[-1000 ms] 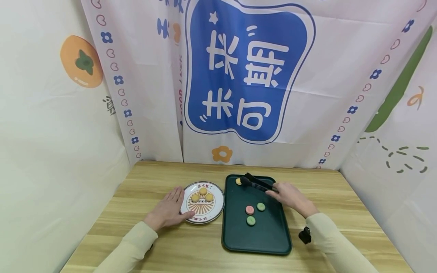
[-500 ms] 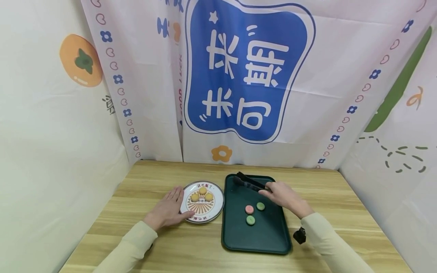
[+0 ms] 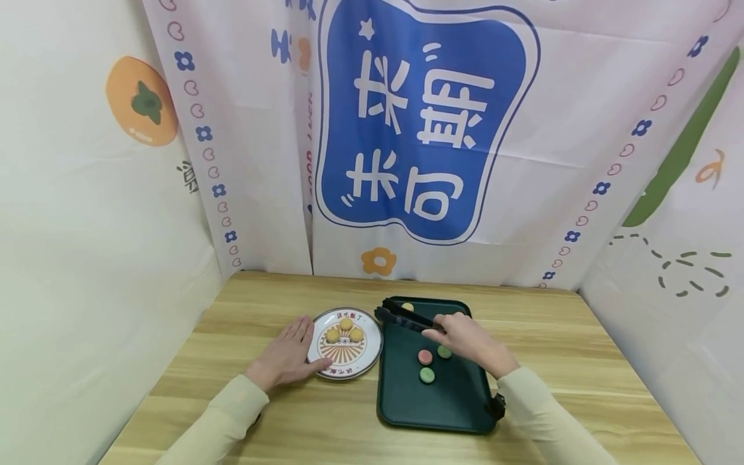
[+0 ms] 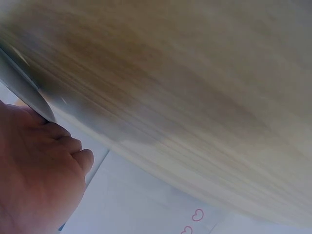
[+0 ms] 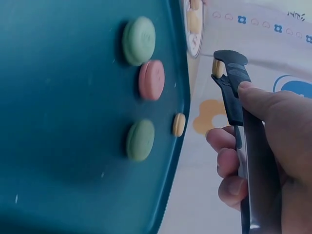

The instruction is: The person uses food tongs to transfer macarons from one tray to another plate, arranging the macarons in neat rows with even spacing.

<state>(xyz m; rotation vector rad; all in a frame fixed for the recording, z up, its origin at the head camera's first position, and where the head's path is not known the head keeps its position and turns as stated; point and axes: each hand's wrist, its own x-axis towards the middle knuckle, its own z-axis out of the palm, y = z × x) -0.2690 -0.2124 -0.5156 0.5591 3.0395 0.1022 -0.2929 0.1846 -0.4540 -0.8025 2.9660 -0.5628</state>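
Note:
My right hand grips black-tipped tongs, whose tips hold a yellow macaron, as the right wrist view shows. The tongs reach over the tray's back left edge toward the plate. In the head view that macaron is hidden by the tong tips. My left hand rests at the left rim of a white printed plate, fingers extended and thumb over the rim. Three yellow macarons sit grouped on the plate. On the dark green tray lie a pink macaron, two green macarons and a yellow one.
Plate and tray stand side by side on a wooden table. Behind the table hangs a printed cloth, and pale cloth walls flank both sides.
My right hand has carried the tongs leftward, from above the tray's back to its left edge. The yellow macaron on the tray, hidden half a second ago, shows again. My left hand stays put.

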